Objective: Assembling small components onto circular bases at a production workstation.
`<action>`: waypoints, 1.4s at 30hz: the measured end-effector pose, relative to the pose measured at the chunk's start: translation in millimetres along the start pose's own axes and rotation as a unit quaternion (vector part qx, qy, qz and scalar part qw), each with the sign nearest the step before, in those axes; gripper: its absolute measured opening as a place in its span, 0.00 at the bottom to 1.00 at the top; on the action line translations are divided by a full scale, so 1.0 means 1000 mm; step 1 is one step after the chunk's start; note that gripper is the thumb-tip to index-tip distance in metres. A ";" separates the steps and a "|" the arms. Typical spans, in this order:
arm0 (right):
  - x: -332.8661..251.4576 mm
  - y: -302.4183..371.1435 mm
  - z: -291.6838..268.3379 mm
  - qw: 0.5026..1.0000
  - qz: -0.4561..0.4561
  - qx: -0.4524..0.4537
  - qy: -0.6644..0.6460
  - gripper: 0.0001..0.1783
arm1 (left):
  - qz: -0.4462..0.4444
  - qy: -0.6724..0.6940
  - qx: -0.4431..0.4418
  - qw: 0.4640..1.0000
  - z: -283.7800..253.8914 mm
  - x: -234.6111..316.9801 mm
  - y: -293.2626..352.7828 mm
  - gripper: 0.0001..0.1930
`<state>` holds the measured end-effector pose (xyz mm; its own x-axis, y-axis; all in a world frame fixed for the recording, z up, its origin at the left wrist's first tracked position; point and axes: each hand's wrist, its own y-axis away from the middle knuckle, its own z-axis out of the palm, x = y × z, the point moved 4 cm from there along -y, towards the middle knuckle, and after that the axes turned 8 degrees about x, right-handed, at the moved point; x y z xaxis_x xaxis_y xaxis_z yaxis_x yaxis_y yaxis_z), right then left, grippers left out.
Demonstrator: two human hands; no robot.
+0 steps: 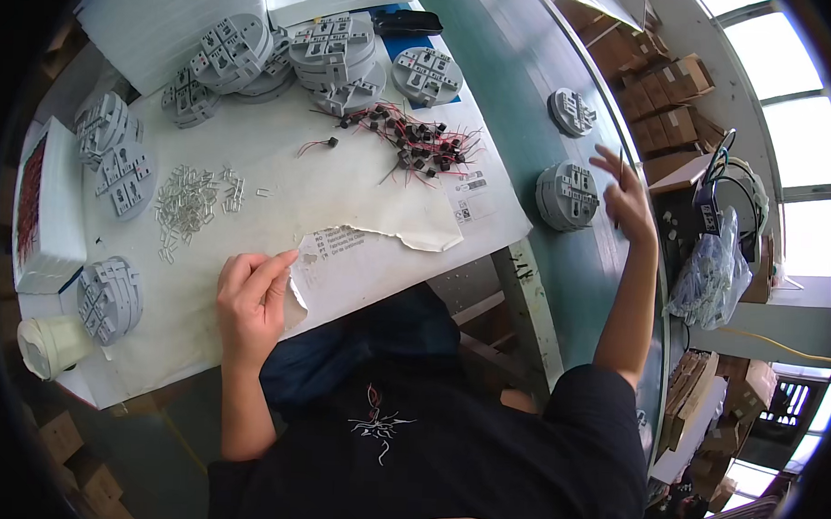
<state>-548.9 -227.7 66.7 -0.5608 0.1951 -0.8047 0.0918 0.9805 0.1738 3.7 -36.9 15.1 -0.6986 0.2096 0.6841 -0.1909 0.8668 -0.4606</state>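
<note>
My left hand rests at the table's front edge with thumb and fingers pinched together, beside the torn edge of the paper covering. What the pinch holds, if anything, is hidden. Out to the right, my right hand hovers over the green conveyor belt, fingers apart and nothing in them. Just left of it stands a stack of round grey plastic bases, and a little farther off lies another round grey base.
Small black parts with red wires lie heaped on the table, and clear small pieces lie left of them. More grey bases are stacked at the back. A pale cup and a white foam box stand at left.
</note>
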 end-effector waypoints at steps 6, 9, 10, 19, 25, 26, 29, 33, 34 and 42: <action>0.009 0.063 0.058 0.949 -0.234 0.107 0.179 0.55 | 0.039 -0.018 -0.011 0.999 0.004 0.006 -0.009 0.10; -0.007 0.042 0.081 0.960 -0.176 0.161 0.148 0.57 | 0.045 -0.019 -0.008 0.999 0.002 0.004 -0.009 0.10; -0.016 0.028 0.089 0.959 -0.206 0.154 0.121 0.57 | 0.046 -0.019 -0.007 0.999 0.001 0.004 -0.007 0.10; -0.155 -0.063 0.213 0.922 -0.346 0.101 0.145 0.53 | 0.032 0.010 0.012 0.999 0.004 0.000 -0.007 0.09; -0.155 -0.051 0.216 0.888 -0.400 0.153 0.164 0.30 | 0.023 0.036 0.019 0.999 -0.003 -0.003 -0.005 0.10; -0.156 -0.050 0.213 0.888 -0.409 0.151 0.144 0.25 | 0.017 0.045 0.019 0.999 -0.003 -0.005 -0.004 0.10; -0.161 -0.058 0.214 0.903 -0.393 0.106 0.135 0.16 | 0.013 0.055 0.010 0.998 -0.004 -0.006 -0.006 0.11; -0.175 -0.059 0.205 0.961 -0.240 0.112 -0.076 0.10 | 0.008 0.055 0.010 0.998 -0.004 -0.010 -0.004 0.15; -0.179 -0.055 0.204 0.963 -0.239 0.103 -0.076 0.10 | 0.005 0.063 0.017 0.998 -0.004 -0.011 -0.002 0.18; -0.192 0.054 0.279 0.852 -0.439 -0.284 -0.036 0.13 | -0.005 0.081 0.100 0.992 -0.016 -0.003 -0.011 0.46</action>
<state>-206.3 -205.9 72.0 -0.1548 -0.5862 -0.7952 -0.7611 0.5840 -0.2823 19.0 -39.3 27.4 -0.5784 0.2860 0.7639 -0.3409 0.7661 -0.5449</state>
